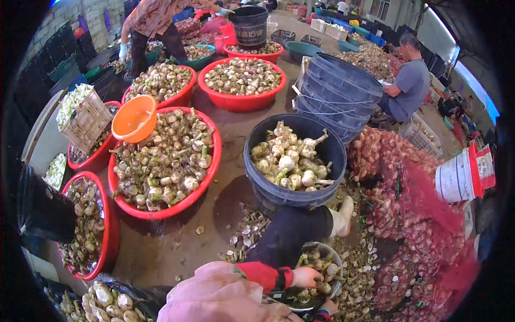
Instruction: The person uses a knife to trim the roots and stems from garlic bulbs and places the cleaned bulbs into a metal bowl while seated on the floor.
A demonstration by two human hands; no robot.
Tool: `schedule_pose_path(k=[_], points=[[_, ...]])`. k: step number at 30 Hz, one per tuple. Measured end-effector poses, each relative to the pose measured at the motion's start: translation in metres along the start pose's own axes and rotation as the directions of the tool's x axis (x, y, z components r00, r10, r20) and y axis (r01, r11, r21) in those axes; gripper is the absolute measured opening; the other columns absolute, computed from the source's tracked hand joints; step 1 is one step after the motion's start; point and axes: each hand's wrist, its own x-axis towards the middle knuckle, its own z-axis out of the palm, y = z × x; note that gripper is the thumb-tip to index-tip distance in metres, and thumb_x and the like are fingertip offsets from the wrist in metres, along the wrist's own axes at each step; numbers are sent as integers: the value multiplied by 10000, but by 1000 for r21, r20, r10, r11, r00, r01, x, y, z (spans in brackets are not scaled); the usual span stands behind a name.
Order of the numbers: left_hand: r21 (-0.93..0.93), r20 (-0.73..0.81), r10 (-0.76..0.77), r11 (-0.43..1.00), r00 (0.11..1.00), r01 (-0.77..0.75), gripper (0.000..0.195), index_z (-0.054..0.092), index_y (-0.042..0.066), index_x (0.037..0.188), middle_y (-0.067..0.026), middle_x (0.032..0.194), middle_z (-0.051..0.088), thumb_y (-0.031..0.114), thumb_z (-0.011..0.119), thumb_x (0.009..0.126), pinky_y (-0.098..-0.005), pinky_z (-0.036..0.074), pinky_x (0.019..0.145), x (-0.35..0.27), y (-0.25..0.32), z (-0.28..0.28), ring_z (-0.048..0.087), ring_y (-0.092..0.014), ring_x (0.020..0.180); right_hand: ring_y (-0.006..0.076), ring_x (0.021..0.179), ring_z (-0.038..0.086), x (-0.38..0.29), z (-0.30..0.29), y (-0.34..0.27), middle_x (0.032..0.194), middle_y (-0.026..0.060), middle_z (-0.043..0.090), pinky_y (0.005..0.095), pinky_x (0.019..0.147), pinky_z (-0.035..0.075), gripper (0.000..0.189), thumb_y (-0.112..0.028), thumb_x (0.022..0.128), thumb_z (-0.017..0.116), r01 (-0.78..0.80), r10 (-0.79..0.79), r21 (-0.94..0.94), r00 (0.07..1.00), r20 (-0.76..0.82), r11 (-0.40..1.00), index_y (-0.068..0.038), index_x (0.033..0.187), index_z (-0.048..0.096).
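Observation:
My left hand [307,277], in a red sleeve with a dark cuff, reaches over a metal basin [337,261] of garlic bulbs. Its fingers curl around a garlic bulb [323,287]. Only part of my right hand [330,307] shows at the basin's near rim, and what it may hold is hidden. Pink cloth [217,294] covers my upper arm. Past the basin stretches a leg in dark trousers [289,233] with a bare foot [344,217]. Beyond it, a black bucket [295,199] holds garlic bulbs with stem stubs [287,161].
Red tubs [165,215] of garlic stand ahead and left, one bearing an orange bowl [134,118]. Stacked buckets [338,96] rise beyond the bucket. Red mesh sacks [418,237] crowd the right. Trimmings [358,265] litter the floor. A seated person [408,80] and a bending person [157,20] are further off.

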Motion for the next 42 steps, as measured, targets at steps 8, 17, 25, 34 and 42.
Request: schedule_pose_path(k=[8, 17, 25, 34, 42], points=[[-55, 49, -26, 998, 998, 29, 424, 659, 105, 1107, -175, 912, 684, 403, 615, 809, -411, 520, 743, 13, -23, 12, 668, -302, 820, 308, 771, 661, 3, -25, -27, 926, 177, 684, 436, 679, 540, 285, -171, 798, 702, 160, -251, -334, 935, -252, 929, 6, 1009, 629], [-301, -138, -162, 947, 977, 114, 522, 586, 117, 1250, -196, 1088, 652, 466, 588, 863, -425, 499, 845, 13, -35, 11, 638, -366, 956, 193, 744, 540, 44, -57, -116, 958, 42, 613, 360, 692, 469, 355, -361, 950, 507, -70, -114, 818, 980, 164, 571, -52, 1073, 632], [-120, -65, -128, 986, 990, 119, 653, 470, 128, 1373, -199, 1207, 615, 477, 602, 836, -384, 475, 924, 10, -12, 3, 593, -349, 1108, 189, 815, 584, -29, 4, -282, 942, 90, 654, 311, 712, 471, 300, -183, 826, 647, 836, -887, 309, 388, 248, 453, 3, 1061, 642], [-317, -289, -237, 938, 928, 141, 478, 552, 70, 1280, -192, 1166, 636, 283, 624, 858, -386, 481, 935, 12, -24, 9, 613, -336, 1075, 269, 844, 626, -72, -1, -262, 887, 117, 685, 365, 808, 475, 278, -174, 769, 691, 507, -573, 283, 781, 250, 814, -3, 985, 654], [185, -453, -35, 974, 891, 132, 739, 411, 42, 1371, -237, 1258, 529, 270, 717, 738, -445, 450, 958, 61, -4, -19, 528, -409, 1134, 392, 1029, 591, -102, -64, -90, 1082, 240, 636, 447, 878, 453, 477, -283, 800, 705, -24, 27, 18, 971, -238, 1000, 12, 1159, 596]])
